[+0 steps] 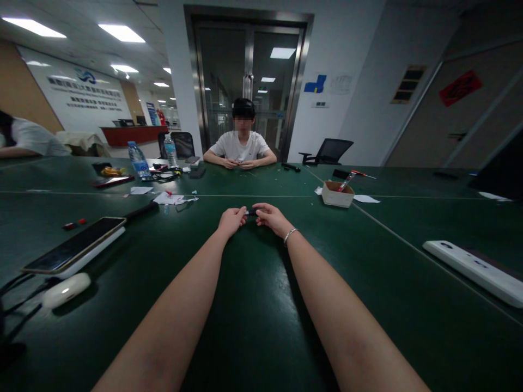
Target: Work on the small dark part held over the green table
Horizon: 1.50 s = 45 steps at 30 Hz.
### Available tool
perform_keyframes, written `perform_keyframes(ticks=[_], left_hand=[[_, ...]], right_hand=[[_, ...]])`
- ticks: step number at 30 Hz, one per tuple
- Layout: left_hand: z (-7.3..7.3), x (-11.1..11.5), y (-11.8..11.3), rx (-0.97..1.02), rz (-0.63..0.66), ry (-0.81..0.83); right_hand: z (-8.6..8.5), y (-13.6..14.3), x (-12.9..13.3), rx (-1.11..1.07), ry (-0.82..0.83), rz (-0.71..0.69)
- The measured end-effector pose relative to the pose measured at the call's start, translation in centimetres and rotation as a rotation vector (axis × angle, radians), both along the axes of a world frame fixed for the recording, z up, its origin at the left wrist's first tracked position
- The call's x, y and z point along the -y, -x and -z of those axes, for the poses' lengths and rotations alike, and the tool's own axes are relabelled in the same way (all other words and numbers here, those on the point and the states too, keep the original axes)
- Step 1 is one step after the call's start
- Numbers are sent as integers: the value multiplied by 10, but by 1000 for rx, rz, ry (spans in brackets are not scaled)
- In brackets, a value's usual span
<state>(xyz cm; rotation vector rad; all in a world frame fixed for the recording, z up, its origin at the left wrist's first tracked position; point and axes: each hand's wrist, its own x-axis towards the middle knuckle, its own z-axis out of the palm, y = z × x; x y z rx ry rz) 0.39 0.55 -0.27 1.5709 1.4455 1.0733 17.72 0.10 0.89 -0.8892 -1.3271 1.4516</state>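
Note:
Both my hands meet over the middle of the green table (245, 288), arms stretched forward. Between them is a small black stick with a silvery end (251, 212), shaped like a USB stick. My left hand (232, 222) pinches the silvery end between thumb and finger. On the black end, the thumb and fingers of my right hand (272, 218) are closed. A silver bracelet (290, 236) circles my right wrist. The fingers cover part of the stick, so its finer details are too small to tell.
Left lie a phone (77, 245) on a white block and a white mouse (66, 291). Bottles (139, 160), cables and paper scraps (169, 199) stand farther off. A small box (337, 194) and a white power strip (474, 269) are right. A person (243, 144) sits opposite.

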Motion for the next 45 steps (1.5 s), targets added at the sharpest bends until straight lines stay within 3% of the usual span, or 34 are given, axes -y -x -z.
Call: perform_keyframes(ticks=[16, 28, 45], left_hand=[[-2, 0, 1, 19, -8, 35], [-2, 0, -3, -22, -20, 24], [-7, -2, -2, 99, -42, 83]], right_hand=[[3, -1, -3, -23, -41, -18], [5, -1, -4, -79, 23, -13], [-2, 4, 0, -126, 9, 5]])
